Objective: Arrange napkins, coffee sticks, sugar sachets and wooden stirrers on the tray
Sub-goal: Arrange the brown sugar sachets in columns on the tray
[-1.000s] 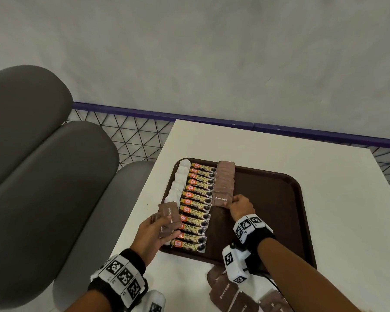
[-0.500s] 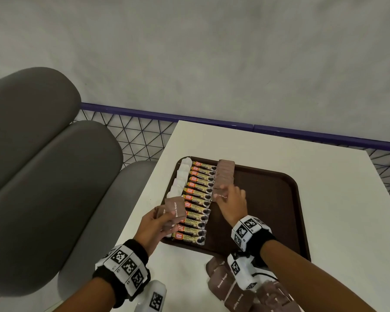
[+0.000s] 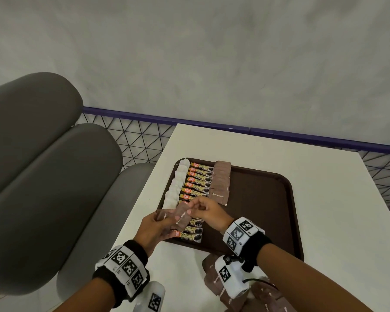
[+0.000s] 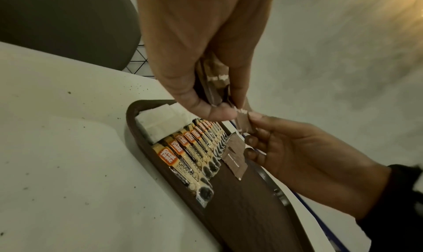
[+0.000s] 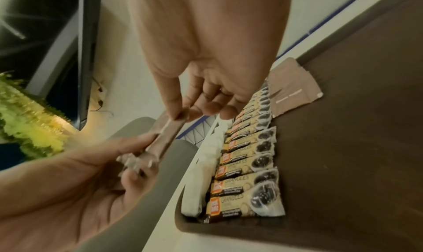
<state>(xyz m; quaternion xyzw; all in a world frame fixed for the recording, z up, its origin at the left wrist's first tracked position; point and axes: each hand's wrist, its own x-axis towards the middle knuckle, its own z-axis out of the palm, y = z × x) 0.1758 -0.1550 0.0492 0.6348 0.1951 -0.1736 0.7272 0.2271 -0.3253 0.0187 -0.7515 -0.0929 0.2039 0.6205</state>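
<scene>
A brown tray [image 3: 266, 199] lies on the white table. Along its left side runs a column of white napkins [image 3: 175, 190], then a column of coffee sticks [image 3: 196, 184], then a row of brown sugar sachets [image 3: 221, 183]. My left hand [image 3: 161, 221] grips a small stack of brown sugar sachets [image 3: 163, 216] over the tray's near left corner. My right hand [image 3: 195, 209] pinches the far end of the top sachet [image 3: 181, 218] of that stack. In the right wrist view, that sachet [image 5: 167, 134] spans between both hands. No stirrers are in view.
Loose brown sachets [image 3: 212, 281] lie on the table at the near edge, partly under my right wrist. Grey padded seat backs [image 3: 43, 176] stand to the left. A purple rail with wire mesh [image 3: 133, 136] runs behind the table. The tray's right half is bare.
My right hand left the sachet row on the tray, came back to my left hand and took hold of the top sachet of the held stack. The left hand shifted slightly right.
</scene>
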